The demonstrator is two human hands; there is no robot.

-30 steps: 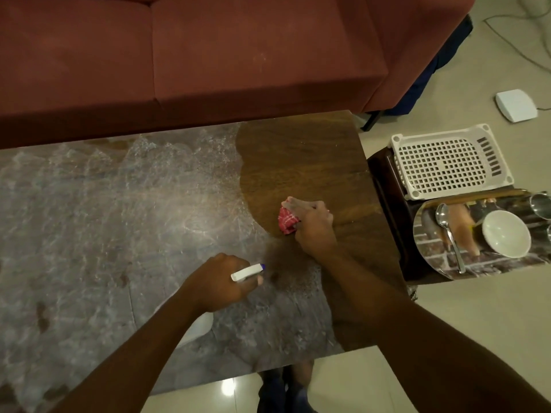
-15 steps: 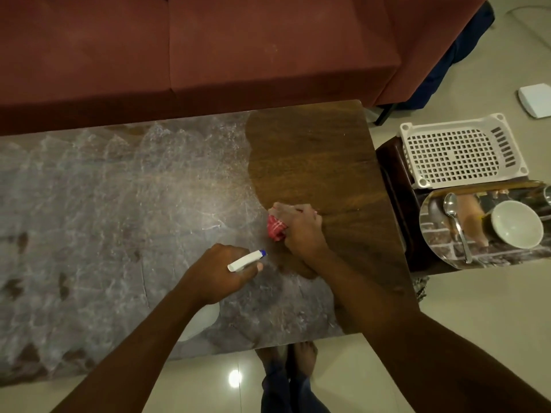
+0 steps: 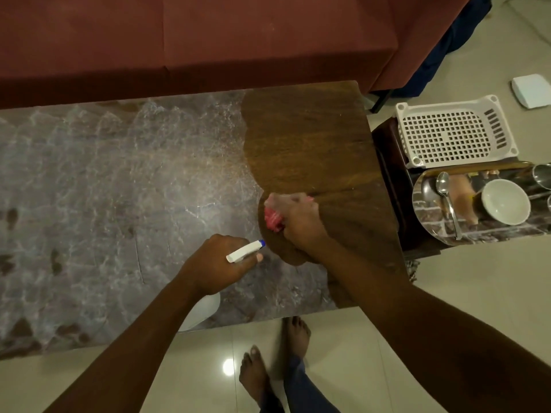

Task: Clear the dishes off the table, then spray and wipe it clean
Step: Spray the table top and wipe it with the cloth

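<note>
The long wooden table (image 3: pixel 310 138) is covered with whitish foam over its left and middle parts; its right part is bare dark wood. My right hand (image 3: pixel 295 222) grips a bunched red cloth (image 3: pixel 272 219) and presses it on the table at the edge of the foam. My left hand (image 3: pixel 217 263) holds a white spray bottle (image 3: pixel 244 251) with a blue nozzle tip, just left of and nearer than the cloth. The bottle's white body (image 3: pixel 201 311) shows under my wrist.
A red sofa (image 3: pixel 208 40) runs along the table's far side. At the right, a low stand carries a white perforated basket (image 3: pixel 453 132) and a shiny tray (image 3: pixel 432 222) with a spoon (image 3: pixel 445 198), a white bowl (image 3: pixel 505 201) and steel cups. My bare feet (image 3: pixel 277 359) stand on the tiled floor.
My right hand has slid the cloth leftwards along the foam's edge, baring a little more wood. My left hand with the bottle has stayed near the table's front edge.
</note>
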